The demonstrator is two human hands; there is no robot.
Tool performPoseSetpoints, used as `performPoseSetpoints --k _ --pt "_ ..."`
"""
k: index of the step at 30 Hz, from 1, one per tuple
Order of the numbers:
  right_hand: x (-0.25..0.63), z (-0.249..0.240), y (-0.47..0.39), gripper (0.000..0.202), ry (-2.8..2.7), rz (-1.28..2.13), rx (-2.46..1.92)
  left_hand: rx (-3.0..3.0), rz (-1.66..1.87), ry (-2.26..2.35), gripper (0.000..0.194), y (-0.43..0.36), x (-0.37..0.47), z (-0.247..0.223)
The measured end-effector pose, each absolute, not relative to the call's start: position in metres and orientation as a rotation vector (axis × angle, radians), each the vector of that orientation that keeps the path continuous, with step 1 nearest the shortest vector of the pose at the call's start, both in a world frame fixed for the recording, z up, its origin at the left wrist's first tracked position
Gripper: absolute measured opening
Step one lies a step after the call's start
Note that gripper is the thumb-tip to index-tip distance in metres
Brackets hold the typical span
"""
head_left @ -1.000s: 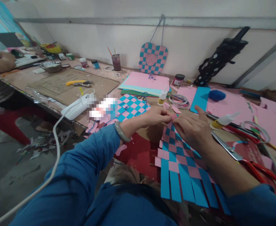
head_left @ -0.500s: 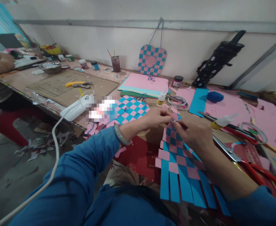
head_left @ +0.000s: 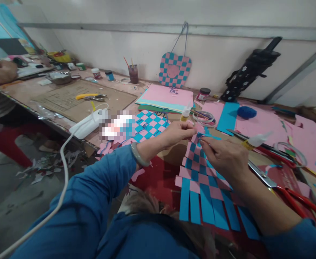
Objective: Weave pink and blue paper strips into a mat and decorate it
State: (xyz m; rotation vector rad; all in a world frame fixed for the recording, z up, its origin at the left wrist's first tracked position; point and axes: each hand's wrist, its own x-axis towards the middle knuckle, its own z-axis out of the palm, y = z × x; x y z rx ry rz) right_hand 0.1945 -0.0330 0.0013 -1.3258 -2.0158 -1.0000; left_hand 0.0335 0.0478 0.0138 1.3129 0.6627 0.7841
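Observation:
A woven sheet of pink and blue paper strips (head_left: 201,176) hangs over the front of the table, its loose blue ends pointing toward me. My left hand (head_left: 181,132) pinches its far edge between thumb and fingers. Close beside it, my right hand (head_left: 222,151) grips the same far edge, thumb on top. Blue strip ends poke out beyond my right fingers. The exact spot where the fingertips meet is partly hidden. Left of my hands lies a second checkered woven piece (head_left: 151,124) with blue yarn on it.
Red-handled scissors (head_left: 265,174) and a glue bottle (head_left: 255,139) lie right of my right hand. Another glue bottle (head_left: 185,112) stands behind my hands. A white power strip (head_left: 89,124) with a cord is at left. A finished checkered bag (head_left: 175,70) hangs on the wall.
The woven sheet has shifted slightly left and up at its near end. More blue strip ends now show by my right fingers. My left hand has barely moved.

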Motion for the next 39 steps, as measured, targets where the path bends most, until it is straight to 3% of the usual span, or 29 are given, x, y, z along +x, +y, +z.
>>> performPoseSetpoints --k 10,23,34,39 --pt "0.195 -0.001 -0.029 0.052 -1.88 -0.229 -1.692 1.418 0.753 0.604 0.01 0.04 0.035 0.014" --pt "0.195 0.016 -0.03 0.029 -1.841 0.425 -1.8 1.585 0.677 0.59 0.014 0.038 0.034 0.012" --pt "0.193 0.021 -0.032 0.03 -1.865 0.475 -1.808 1.855 0.703 0.613 0.025 0.042 0.035 0.005" --pt "0.194 0.019 -0.032 0.026 -1.913 0.384 -1.771 1.842 0.707 0.617 0.02 0.044 0.036 0.003"
